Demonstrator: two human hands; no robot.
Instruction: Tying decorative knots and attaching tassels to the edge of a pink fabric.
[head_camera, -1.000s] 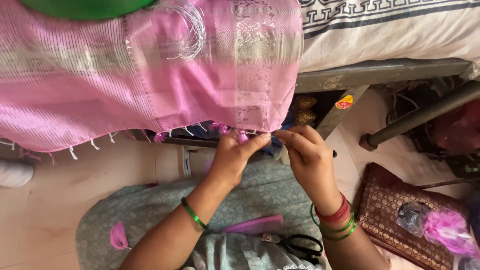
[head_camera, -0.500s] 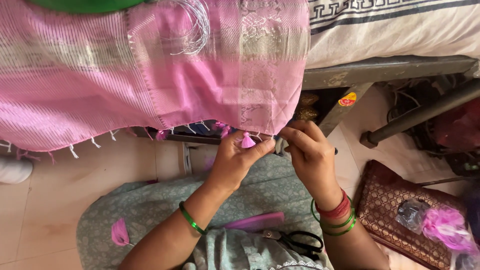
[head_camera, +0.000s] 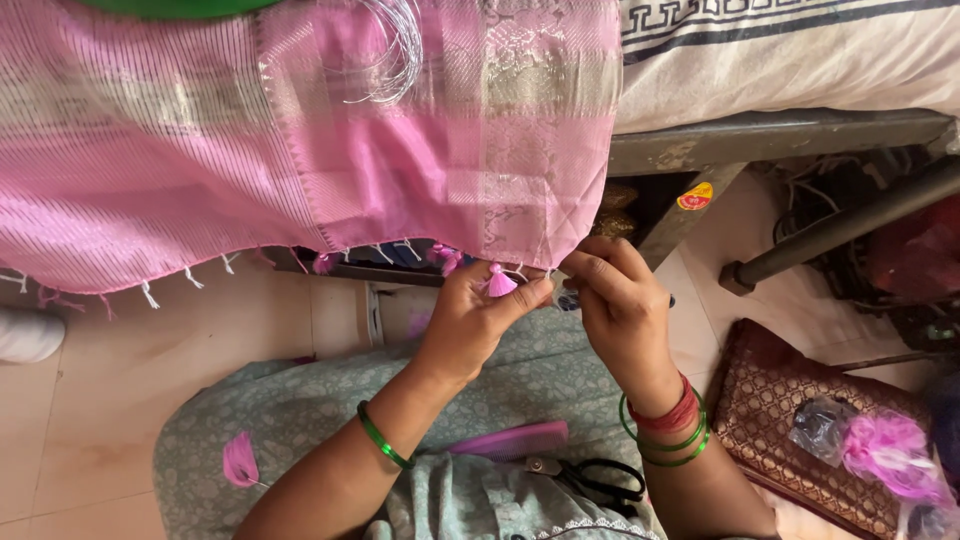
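Note:
A pink woven cloth (head_camera: 300, 150) with silver bands hangs off a bed edge, its lower hem fringed with small tassels. My left hand (head_camera: 470, 320) pinches the hem where a pink tassel (head_camera: 498, 282) hangs. My right hand (head_camera: 620, 300) is right beside it, fingers closed on the hem threads and a small dark tool I cannot make out. Green bangles sit on both wrists, with red ones on the right.
On my lap lie a pink comb (head_camera: 515, 438), black scissors (head_camera: 590, 475) and a loose pink tassel (head_camera: 240, 460). A maroon patterned pouch (head_camera: 800, 420) with pink thread (head_camera: 890, 450) sits at right. The metal bed frame (head_camera: 780, 140) runs behind.
The view shifted slightly. My left hand's fingers have closed in on the hem and a pink tassel now shows at its fingertips; both hands stay at the same spot.

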